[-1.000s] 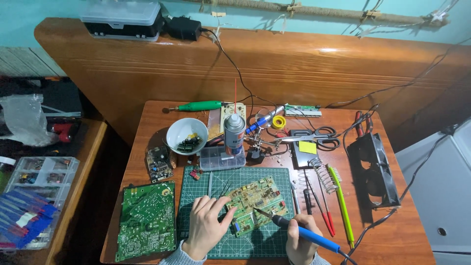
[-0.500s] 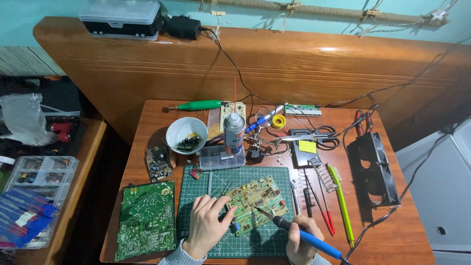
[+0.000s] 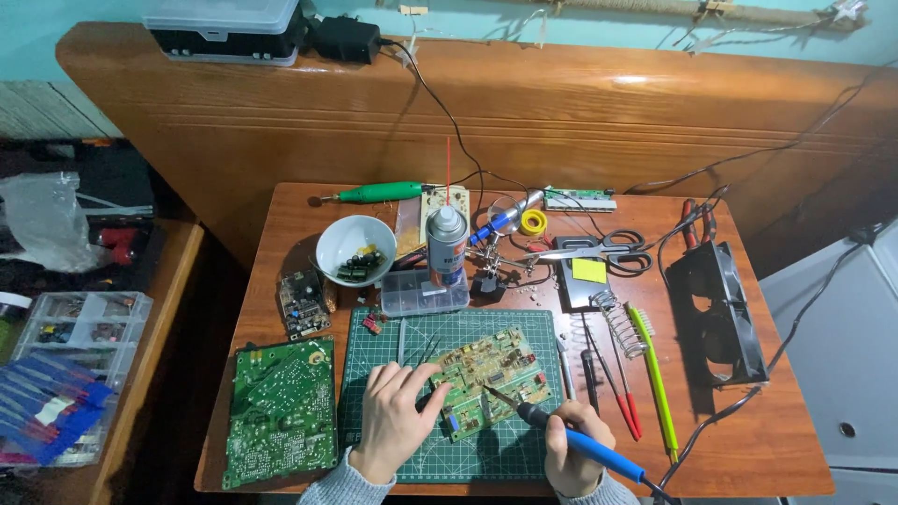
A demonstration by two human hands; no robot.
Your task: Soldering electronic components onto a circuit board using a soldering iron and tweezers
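The left hand (image 3: 391,418) lay open and flat on a bumpy circuit board (image 3: 490,378), while the right hand (image 3: 572,451) gripped a smooth blue soldering iron (image 3: 572,440).

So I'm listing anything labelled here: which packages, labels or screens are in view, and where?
Spray can: upright behind the green mat, silver, blue-and-white label, red straw.
Sticky note: yellow square on a dark block, right of the can.
No screens.

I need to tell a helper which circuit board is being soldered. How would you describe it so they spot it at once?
On the wooden table, find the green cutting mat. The circuit board lies tilted on it, under the left hand and the soldering iron. Unlike the larger green board left of the mat, it shows its tan component side.
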